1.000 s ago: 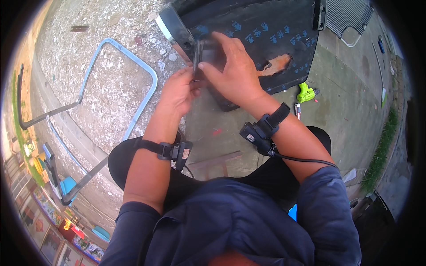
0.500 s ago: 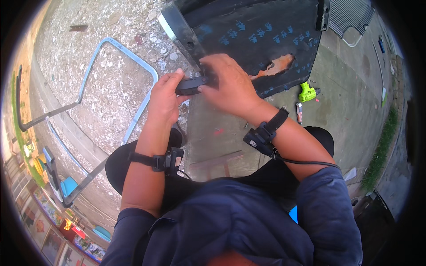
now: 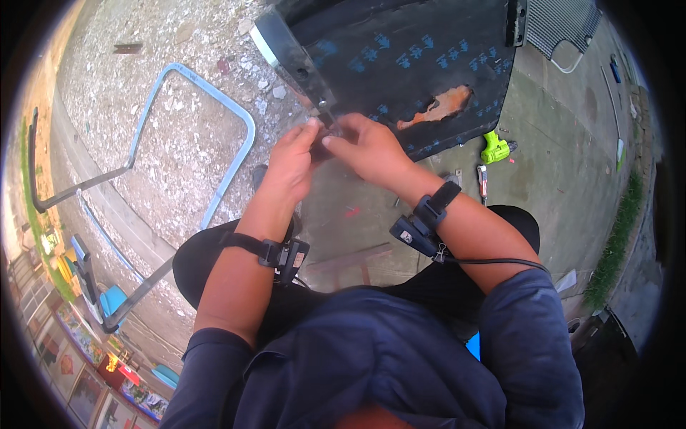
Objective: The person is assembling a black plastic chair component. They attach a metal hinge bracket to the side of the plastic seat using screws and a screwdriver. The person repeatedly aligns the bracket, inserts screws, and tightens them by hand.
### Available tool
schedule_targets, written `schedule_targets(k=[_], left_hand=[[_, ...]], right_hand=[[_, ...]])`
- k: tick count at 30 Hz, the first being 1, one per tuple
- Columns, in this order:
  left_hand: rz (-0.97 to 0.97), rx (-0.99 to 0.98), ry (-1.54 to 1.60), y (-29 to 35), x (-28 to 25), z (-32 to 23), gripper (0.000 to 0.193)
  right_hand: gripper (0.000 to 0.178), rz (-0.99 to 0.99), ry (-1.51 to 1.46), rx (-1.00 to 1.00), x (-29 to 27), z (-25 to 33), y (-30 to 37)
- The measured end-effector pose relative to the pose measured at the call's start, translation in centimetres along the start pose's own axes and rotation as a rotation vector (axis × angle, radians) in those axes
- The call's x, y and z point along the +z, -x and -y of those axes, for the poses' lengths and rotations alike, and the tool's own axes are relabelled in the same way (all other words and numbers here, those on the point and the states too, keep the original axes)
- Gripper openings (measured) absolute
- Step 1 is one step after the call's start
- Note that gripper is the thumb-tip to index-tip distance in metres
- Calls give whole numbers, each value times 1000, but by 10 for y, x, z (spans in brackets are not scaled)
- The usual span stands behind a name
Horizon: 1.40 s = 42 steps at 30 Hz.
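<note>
Both hands meet at the lower end of a dark metal bar along the left edge of a black panel. The panel carries blue markings and a ragged torn patch showing orange-brown. My left hand is closed, its thumb and fingers pinched close to the bar's end. Opposite it, my right hand is also closed, fingertips drawn together near the same spot. Something small and dark lies between the fingertips, mostly hidden by them, so its kind cannot be made out.
A lime-green power drill lies right of the panel, with a red-and-white handled tool nearer me. A bent metal tube frame rests on the rubble at left. A grey mesh piece sits at the far right.
The dark oblong piece that showed between my hands is now mostly out of sight. My left hand has shifted right toward the bar's end, and my right hand has come slightly lower.
</note>
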<state>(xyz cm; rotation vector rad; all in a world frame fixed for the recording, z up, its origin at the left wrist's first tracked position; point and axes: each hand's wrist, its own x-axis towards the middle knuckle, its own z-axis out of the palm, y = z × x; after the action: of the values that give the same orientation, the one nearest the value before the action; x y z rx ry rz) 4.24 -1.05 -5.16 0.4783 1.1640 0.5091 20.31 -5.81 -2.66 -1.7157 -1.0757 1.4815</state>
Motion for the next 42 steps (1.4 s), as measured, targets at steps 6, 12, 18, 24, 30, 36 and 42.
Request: schedule_targets(k=[6,12,18,24,30,36,42], left_hand=[[-91,11,23,-10,8,-2,38],[23,10,36,1,26,-6,38],[42,66,22,4,10,8,27],[-112,113,53,7,-9,5,20],[-156,87,85,16,-19,0,19],[-120,135,136,12,-37,0,21],[-94,145,140,16,-37,-5,21]], right_hand=[[44,-65,197,-69,-8,-9,8],[40,-92,361,-152,-25,2,7],[39,27,417,-292,-13,-1,2],[24,-199,556,-421,-12,5,-25],[14,-270,764,-572,-4,6,-42],[8,-261,886,-557,1,13,-46],[6,-277,880,-598,1,11,-50]])
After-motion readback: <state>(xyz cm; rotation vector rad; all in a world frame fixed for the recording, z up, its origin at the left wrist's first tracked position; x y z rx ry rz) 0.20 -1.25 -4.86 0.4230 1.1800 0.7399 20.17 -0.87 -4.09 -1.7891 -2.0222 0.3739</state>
